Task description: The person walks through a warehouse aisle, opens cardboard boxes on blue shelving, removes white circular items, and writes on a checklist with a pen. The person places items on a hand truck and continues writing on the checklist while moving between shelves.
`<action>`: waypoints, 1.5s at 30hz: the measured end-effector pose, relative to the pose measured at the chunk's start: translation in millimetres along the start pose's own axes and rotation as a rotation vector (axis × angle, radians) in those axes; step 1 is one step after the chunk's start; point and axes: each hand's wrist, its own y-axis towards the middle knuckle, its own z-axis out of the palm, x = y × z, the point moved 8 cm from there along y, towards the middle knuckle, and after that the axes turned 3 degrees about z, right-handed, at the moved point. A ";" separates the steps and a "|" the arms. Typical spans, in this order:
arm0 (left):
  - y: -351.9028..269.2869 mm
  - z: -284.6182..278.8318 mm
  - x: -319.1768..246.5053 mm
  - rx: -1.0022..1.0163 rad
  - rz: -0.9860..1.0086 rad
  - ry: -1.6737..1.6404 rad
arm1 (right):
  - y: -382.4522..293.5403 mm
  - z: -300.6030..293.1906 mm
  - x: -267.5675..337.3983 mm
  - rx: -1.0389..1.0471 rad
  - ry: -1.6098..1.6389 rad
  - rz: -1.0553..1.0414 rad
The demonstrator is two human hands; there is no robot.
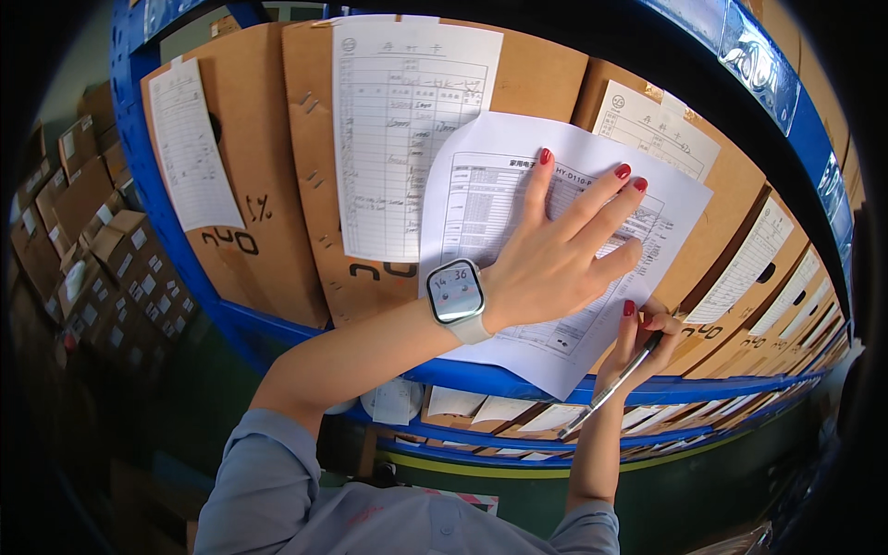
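Observation:
A white printed sheet [479, 132] lies against the fronts of cardboard boxes on a blue rack. My left hand [569, 257], with a smartwatch [455, 291] on its wrist, presses flat on the sheet, fingers spread. My right hand [642, 347] is at the sheet's lower right edge and holds a pen [610, 387], its lower end pointing down and left. Whether the right fingertips also pinch the paper, I cannot tell. Beside the sheet, a handwritten card [381, 139] is fixed to a box, and another card [652, 132] is partly covered by the sheet.
More carded cardboard boxes [728, 347] stand in a row to the right. A blue shelf beam [694, 392] runs below them, above lower shelves of carded boxes. Stacked cartons [132, 263] stand at the left. Yellow floor edging [499, 472] curves below the rack.

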 end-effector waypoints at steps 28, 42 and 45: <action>-459.0 -350.3 33.0 0.133 -1.654 -0.031 | -365.3 24.9 -63.9 0.578 0.330 1.096; -711.3 -508.9 -118.9 -0.357 -2.028 0.656 | -815.4 -12.4 -93.6 0.713 -0.161 2.027; -749.6 -502.9 -151.9 -0.269 -2.177 0.651 | -833.7 23.0 -90.4 1.431 -0.416 1.171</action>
